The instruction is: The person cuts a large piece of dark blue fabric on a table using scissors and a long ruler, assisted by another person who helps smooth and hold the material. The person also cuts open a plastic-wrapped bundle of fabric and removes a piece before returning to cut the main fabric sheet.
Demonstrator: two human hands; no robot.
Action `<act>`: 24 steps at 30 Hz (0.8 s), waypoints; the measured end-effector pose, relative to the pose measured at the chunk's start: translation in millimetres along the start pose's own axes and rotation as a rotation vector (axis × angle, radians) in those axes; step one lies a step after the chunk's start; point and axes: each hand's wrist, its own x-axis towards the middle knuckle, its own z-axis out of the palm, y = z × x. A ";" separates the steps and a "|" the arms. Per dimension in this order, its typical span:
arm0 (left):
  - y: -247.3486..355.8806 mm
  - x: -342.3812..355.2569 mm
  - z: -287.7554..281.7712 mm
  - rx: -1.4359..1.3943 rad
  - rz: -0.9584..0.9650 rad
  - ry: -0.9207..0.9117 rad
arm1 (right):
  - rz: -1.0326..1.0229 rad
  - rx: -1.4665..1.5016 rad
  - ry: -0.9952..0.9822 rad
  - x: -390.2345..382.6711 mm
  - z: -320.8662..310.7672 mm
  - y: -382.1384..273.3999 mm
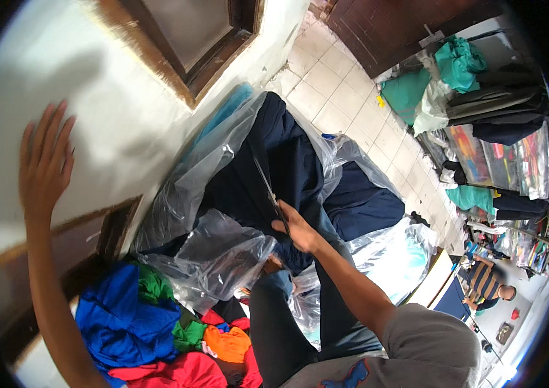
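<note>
My left hand [47, 155] rests flat on or close to the white wall [119, 116], its fingers stretched and holding nothing. In my right hand [298, 227] is a pair of scissors [265, 178], fingers wrapped round the handles. The long blades point away from me over dark navy fabric [284, 145]; whether they touch it I cannot tell. Clear plastic [216, 255] lies round the navy fabric and partly covers it. My bent legs [281, 317] reach in among the plastic and cloth.
Blue cloth [126, 317], red cloth [187, 372] and orange cloth [227, 344] are heaped at lower left. A wooden window frame [222, 61] sits in the wall. Tiled floor [345, 77] runs to racks with clothes [500, 103]. Another person [484, 282] is at far right.
</note>
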 end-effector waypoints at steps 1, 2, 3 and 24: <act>-1.1 1.2 -4.8 -0.070 -0.035 0.020 | 0.014 -0.053 -0.024 -35.3 10.9 -4.6; 1.8 -1.3 -9.0 -0.148 -0.072 0.041 | 0.023 -0.170 -0.066 -73.4 27.5 -15.2; 7.4 4.1 -16.5 -0.223 -0.132 0.097 | 0.021 -0.291 -0.116 -101.5 41.6 -31.9; 489.5 -170.1 -40.3 -1.291 -1.300 -1.030 | 0.060 -0.234 -0.176 -389.3 73.9 -21.0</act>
